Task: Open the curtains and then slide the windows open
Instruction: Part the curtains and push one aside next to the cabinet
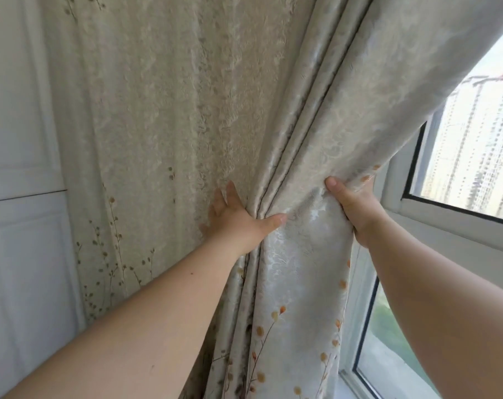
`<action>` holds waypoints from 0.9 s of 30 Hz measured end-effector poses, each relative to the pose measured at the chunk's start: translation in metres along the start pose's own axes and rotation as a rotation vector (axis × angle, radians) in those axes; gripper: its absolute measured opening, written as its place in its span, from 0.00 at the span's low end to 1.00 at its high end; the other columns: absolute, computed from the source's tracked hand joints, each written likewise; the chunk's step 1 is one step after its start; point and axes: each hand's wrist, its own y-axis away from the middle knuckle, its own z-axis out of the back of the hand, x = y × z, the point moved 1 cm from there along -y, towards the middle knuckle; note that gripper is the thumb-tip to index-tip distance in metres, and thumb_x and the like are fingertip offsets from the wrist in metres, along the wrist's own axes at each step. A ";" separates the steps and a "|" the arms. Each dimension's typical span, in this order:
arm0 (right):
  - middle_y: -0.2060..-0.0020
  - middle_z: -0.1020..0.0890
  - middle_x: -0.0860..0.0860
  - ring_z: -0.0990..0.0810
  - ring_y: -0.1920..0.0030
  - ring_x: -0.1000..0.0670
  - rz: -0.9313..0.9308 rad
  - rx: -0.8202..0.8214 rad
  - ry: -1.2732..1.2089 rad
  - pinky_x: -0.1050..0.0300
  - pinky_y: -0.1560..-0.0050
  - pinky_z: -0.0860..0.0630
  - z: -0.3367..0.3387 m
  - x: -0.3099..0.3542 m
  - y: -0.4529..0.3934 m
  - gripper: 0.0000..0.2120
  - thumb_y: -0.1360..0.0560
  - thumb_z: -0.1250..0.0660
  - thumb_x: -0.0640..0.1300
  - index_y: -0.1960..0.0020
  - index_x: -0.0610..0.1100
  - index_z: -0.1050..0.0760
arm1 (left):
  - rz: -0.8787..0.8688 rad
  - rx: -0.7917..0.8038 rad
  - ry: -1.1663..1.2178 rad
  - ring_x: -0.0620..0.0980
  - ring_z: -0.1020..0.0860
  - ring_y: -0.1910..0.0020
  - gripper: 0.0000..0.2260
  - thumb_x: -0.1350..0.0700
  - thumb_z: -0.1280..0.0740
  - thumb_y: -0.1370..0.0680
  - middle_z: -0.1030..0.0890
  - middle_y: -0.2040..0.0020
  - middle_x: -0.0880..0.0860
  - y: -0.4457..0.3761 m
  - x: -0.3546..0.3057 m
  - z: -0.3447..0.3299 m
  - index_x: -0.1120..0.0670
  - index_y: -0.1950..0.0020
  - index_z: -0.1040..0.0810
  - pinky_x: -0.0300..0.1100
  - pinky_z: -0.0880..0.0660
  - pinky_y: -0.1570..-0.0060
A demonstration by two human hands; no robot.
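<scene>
A cream curtain (172,116) with a leaf pattern fills the middle of the view, gathered into folds at its right edge. My left hand (238,220) grips the bunched folds from the left, thumb across the front and fingers behind the cloth. My right hand (357,208) holds the curtain's right edge, thumb on the front and fingers hidden behind. Past that edge the white-framed window (400,203) shows, shut as far as I can see, with tall buildings outside.
A white panelled wall or door (17,168) stands at the left, right against the curtain. The window sill (351,381) runs along the bottom right below the lower pane.
</scene>
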 end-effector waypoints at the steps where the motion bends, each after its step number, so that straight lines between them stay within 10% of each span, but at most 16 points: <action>1: 0.38 0.22 0.49 0.20 0.42 0.50 0.008 0.011 0.000 0.52 0.47 0.20 -0.003 -0.005 -0.010 0.45 0.40 0.22 0.56 0.29 0.52 0.41 | 0.004 -0.021 -0.009 0.56 0.56 0.26 0.59 0.21 0.40 0.49 0.62 0.24 0.50 -0.008 0.003 0.000 0.44 0.28 0.64 0.62 0.60 0.34; 7: 0.48 0.18 0.55 0.17 0.51 0.54 -0.046 0.063 -0.077 0.63 0.63 0.20 -0.062 -0.053 -0.097 0.38 0.46 0.21 0.61 0.40 0.57 0.34 | -0.002 -0.241 -0.173 0.54 0.66 0.28 0.61 0.21 0.41 0.50 0.71 0.28 0.47 -0.092 0.045 0.017 0.46 0.29 0.67 0.63 0.64 0.35; 16: 0.45 0.18 0.51 0.17 0.48 0.48 -0.087 0.177 -0.123 0.44 0.46 0.21 -0.187 -0.116 -0.189 0.54 0.50 0.19 0.65 0.31 0.53 0.39 | 0.111 -0.300 -0.042 0.55 0.47 0.27 0.62 0.25 0.34 0.50 0.64 0.25 0.47 -0.173 0.131 0.069 0.41 0.30 0.70 0.58 0.42 0.32; 27: 0.50 0.14 0.48 0.15 0.51 0.47 -0.033 0.247 -0.156 0.45 0.46 0.20 -0.369 -0.160 -0.248 0.31 0.41 0.22 0.61 0.43 0.47 0.21 | -0.019 -0.388 -0.136 0.53 0.49 0.27 0.56 0.25 0.36 0.45 0.52 0.24 0.50 -0.270 0.260 0.163 0.43 0.27 0.61 0.57 0.48 0.30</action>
